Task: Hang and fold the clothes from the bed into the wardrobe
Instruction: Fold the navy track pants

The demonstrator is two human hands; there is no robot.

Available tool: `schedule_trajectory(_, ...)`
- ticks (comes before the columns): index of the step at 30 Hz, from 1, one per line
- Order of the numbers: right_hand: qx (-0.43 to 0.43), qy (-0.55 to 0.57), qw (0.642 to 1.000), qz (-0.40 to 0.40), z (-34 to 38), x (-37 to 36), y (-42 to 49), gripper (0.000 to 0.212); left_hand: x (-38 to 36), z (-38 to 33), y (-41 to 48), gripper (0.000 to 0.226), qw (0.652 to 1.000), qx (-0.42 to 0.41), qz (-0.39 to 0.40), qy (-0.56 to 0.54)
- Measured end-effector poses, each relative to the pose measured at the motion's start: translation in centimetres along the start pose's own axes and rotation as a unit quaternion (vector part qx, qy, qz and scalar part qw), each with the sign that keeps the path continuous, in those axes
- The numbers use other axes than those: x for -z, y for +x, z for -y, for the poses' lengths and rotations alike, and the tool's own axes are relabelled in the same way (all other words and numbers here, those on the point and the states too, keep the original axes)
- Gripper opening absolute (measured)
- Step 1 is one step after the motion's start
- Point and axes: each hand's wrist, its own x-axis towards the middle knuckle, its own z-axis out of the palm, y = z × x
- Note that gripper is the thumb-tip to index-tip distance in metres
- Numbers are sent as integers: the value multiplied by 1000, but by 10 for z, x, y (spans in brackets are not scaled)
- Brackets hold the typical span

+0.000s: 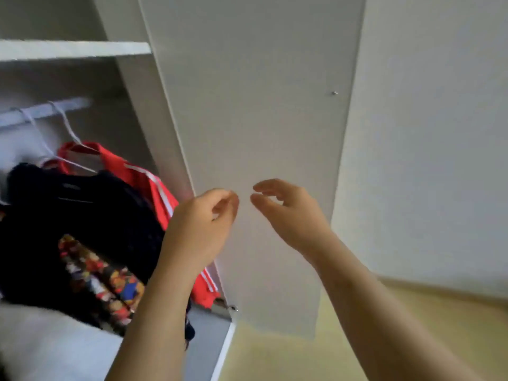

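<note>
The open white wardrobe fills the left of the view, its door (261, 119) swung out in the middle. Inside, a red garment with white stripes (143, 177) and a black garment with a colourful print (96, 215) hang on white hangers (68, 127) from the rail (41, 111). My left hand (200, 229) and my right hand (286, 213) are raised side by side in front of the door, fingers loosely curled, holding nothing. Their fingertips nearly meet.
A white shelf (74, 49) sits above the rail. The wardrobe's bottom panel (209, 334) shows below the hanging clothes. A white wall (439, 133) stands to the right, with pale yellowish floor (275, 358) beneath it.
</note>
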Motion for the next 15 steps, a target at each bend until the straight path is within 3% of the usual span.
schedule_trajectory(4,-167,4,982,-92,-98,72,-66,21,-114,-44,-35,13,984,-8,174,-26)
schedule_trajectory(8,-294,-17,943,-157,-181,152,-157,22,-214,-105,-93,21,945,-24,320,-58)
schedule_trajectory(15,-452,-4,853,-260,-288,272,-336,6,-366,-218,-223,13,828,21,546,-130)
